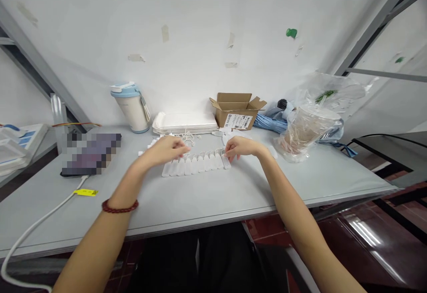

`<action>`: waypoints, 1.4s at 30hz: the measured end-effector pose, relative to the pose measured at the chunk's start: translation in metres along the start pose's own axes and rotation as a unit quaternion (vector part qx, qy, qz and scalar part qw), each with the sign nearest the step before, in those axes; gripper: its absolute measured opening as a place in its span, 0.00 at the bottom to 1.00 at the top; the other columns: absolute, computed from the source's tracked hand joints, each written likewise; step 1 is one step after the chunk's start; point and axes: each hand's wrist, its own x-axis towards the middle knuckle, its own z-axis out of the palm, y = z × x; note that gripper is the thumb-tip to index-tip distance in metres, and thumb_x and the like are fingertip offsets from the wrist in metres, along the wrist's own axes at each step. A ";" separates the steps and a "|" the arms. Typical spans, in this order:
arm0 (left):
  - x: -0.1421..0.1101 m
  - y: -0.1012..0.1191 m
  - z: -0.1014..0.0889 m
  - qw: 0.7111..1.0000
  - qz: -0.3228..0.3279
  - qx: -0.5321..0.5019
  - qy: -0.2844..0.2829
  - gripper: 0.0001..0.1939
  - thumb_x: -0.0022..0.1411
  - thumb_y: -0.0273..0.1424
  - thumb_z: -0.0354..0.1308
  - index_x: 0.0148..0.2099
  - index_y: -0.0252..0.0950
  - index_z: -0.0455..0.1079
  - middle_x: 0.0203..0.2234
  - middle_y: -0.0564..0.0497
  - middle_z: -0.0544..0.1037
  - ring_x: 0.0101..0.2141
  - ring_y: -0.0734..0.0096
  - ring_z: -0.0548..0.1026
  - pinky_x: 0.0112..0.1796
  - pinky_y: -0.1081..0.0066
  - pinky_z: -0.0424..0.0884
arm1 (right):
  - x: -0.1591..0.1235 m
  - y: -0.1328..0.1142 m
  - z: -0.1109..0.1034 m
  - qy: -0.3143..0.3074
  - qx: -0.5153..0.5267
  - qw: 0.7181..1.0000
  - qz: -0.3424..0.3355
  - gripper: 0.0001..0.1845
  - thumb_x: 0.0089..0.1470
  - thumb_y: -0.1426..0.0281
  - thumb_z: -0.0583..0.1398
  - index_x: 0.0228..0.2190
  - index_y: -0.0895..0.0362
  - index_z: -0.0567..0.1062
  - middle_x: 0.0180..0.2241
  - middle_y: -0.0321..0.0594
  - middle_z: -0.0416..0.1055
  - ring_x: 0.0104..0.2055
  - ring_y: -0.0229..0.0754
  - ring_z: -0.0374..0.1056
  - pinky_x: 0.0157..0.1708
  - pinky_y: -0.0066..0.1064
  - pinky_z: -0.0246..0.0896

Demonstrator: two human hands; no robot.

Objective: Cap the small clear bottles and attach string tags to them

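A row of several small white, rounded strip-like tags (pixel 187 166) lies side by side on the grey table, with thin loops at their upper ends. My right hand (pixel 240 147) is at the right end of the row, its fingertips closed on the upper end of the last tag (pixel 226 162), which sits slightly tilted. Above the left half of the row is my left hand (pixel 166 148). Its thumb and fingers are drawn together; whatever they pinch is too small to make out. Behind, between the hands, lies a loose pile of white cords (pixel 188 137).
At the back stand a blue-lidded cup (pixel 130 108), a stack of white sheets or bags (pixel 185 124) and an open cardboard box (pixel 237 117). A plastic-wrapped drink cup (pixel 308 126) is on the right. On the left lies a phone or tablet (pixel 91 154) with a white cable (pixel 50 215).
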 end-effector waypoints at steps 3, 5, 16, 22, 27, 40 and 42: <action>-0.008 -0.016 -0.030 0.991 -0.134 0.013 -0.027 0.16 0.46 0.43 0.62 0.17 0.36 0.69 0.17 0.46 0.76 0.17 0.67 0.71 0.18 0.72 0.62 | -0.001 -0.001 0.000 -0.007 -0.001 1.000 0.010 0.06 0.46 0.70 0.63 0.25 0.60 0.71 0.26 0.44 0.77 0.30 0.43 0.75 0.24 0.26 0.65; -0.011 -0.021 -0.036 0.981 -0.189 0.012 -0.044 0.17 0.42 0.41 0.64 0.15 0.36 0.67 0.16 0.45 0.76 0.17 0.66 0.71 0.17 0.73 0.61 | -0.003 -0.003 0.000 -0.006 0.004 1.000 0.020 0.07 0.46 0.70 0.63 0.27 0.61 0.70 0.27 0.45 0.77 0.29 0.43 0.75 0.23 0.26 0.66; -0.007 -0.023 -0.023 0.961 -0.235 -0.056 -0.135 0.15 0.37 0.37 0.67 0.12 0.33 0.68 0.15 0.39 0.76 0.17 0.60 0.74 0.18 0.70 0.66 | -0.002 -0.007 0.006 -0.031 0.036 0.998 0.035 0.13 0.46 0.70 0.65 0.33 0.61 0.68 0.23 0.40 0.75 0.23 0.41 0.73 0.22 0.28 0.66; -0.008 -0.022 -0.025 0.960 -0.241 -0.076 -0.119 0.13 0.36 0.33 0.67 0.11 0.34 0.68 0.12 0.41 0.74 0.16 0.58 0.74 0.19 0.67 0.68 | 0.005 -0.002 0.010 -0.019 0.045 0.999 0.010 0.12 0.46 0.72 0.65 0.31 0.60 0.68 0.21 0.38 0.74 0.21 0.41 0.73 0.20 0.27 0.67; -0.010 -0.023 -0.029 0.957 -0.256 -0.085 -0.105 0.12 0.35 0.30 0.68 0.11 0.33 0.69 0.12 0.41 0.74 0.17 0.56 0.74 0.19 0.66 0.68 | 0.008 -0.005 0.015 -0.008 0.055 0.998 -0.003 0.13 0.45 0.70 0.66 0.31 0.60 0.67 0.19 0.38 0.74 0.21 0.42 0.73 0.21 0.29 0.68; -0.012 -0.031 -0.043 0.945 -0.292 0.000 -0.149 0.14 0.37 0.37 0.67 0.14 0.36 0.68 0.15 0.47 0.77 0.28 0.57 0.78 0.32 0.67 0.75 | 0.014 -0.012 0.029 0.026 0.032 0.998 -0.042 0.09 0.48 0.74 0.62 0.31 0.58 0.66 0.18 0.34 0.72 0.20 0.39 0.71 0.21 0.27 0.67; -0.012 -0.032 -0.045 0.944 -0.297 0.001 -0.147 0.14 0.36 0.38 0.67 0.14 0.36 0.68 0.16 0.47 0.77 0.28 0.57 0.78 0.32 0.67 0.76 | 0.016 -0.013 0.032 0.032 0.027 0.998 -0.051 0.09 0.48 0.73 0.62 0.32 0.58 0.66 0.18 0.34 0.72 0.20 0.39 0.71 0.21 0.27 0.66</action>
